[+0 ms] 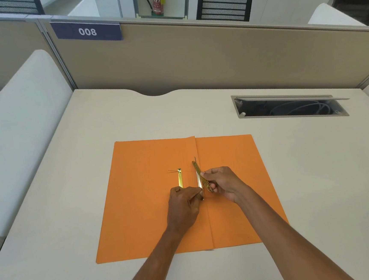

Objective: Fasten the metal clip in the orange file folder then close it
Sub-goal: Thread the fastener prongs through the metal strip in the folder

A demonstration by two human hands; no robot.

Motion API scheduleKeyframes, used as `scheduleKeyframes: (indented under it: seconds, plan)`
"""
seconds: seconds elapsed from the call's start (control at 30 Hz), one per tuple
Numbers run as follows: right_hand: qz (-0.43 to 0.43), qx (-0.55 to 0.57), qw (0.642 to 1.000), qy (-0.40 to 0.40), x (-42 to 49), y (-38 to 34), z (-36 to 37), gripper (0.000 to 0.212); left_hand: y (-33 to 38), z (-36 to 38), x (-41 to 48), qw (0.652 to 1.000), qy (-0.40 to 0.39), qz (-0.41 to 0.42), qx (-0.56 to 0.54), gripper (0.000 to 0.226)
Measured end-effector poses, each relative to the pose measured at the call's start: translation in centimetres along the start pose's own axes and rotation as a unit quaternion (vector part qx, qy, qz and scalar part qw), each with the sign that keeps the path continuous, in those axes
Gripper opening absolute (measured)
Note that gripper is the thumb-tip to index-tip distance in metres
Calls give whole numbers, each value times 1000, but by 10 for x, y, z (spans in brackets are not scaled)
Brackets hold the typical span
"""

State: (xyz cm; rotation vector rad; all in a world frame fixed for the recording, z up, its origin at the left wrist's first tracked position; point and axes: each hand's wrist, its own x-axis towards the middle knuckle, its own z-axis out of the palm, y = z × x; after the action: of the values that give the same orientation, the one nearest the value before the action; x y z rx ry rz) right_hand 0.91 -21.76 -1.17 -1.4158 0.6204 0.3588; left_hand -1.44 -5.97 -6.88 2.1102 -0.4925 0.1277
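Lying open, orange folder (157,200), brass clip (199,176) unfastened

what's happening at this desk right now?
A person is working on an orange file folder lying open flat on the desk. The right hand holds a gold metal clip bar over the centre fold, tilted up at its far end. The left hand pinches at the fastener's near end beside the fold. Another gold strip lies on the left panel. The clip isn't fastened yet, and the folder is still open.
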Motion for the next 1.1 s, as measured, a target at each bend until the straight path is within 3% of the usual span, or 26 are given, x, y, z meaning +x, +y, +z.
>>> scheduleKeyframes:
  seconds: [1.1]
  plan:
    - [-14, -24, 1000, 4, 7, 2, -1, 13, 5, 4, 0, 999, 34, 22, 20, 9]
